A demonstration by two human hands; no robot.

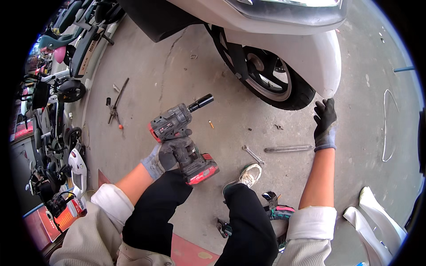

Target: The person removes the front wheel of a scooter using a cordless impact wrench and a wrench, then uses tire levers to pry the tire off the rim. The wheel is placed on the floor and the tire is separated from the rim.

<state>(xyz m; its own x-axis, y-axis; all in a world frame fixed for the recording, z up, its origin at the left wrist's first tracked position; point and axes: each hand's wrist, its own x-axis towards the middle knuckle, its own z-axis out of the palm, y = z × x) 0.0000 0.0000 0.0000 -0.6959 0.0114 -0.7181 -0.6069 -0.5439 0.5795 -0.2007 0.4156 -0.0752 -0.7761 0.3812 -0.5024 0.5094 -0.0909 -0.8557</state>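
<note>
My left hand (175, 153), in a grey and black work glove, is wrapped round the handle of a cordless impact wrench (171, 123). Black and red, the wrench has a battery at its base and a long black socket (201, 103) pointing up and right. At the right, my gloved right hand (326, 122) is raised with its fingers apart and slightly bent, holding nothing. Its fingertips are at the lower tip of the scooter's white front fender (321, 57); whether they touch it I cannot tell. Under the fender is the black front wheel (270, 80).
On the concrete floor lie a combination wrench (253, 154), a flat metal bar (288, 149) and a T-handle tool (116, 104). White panels (372, 217) rest at the lower right. Parked scooters (57, 93) line the left. A bent wire (385, 128) lies far right.
</note>
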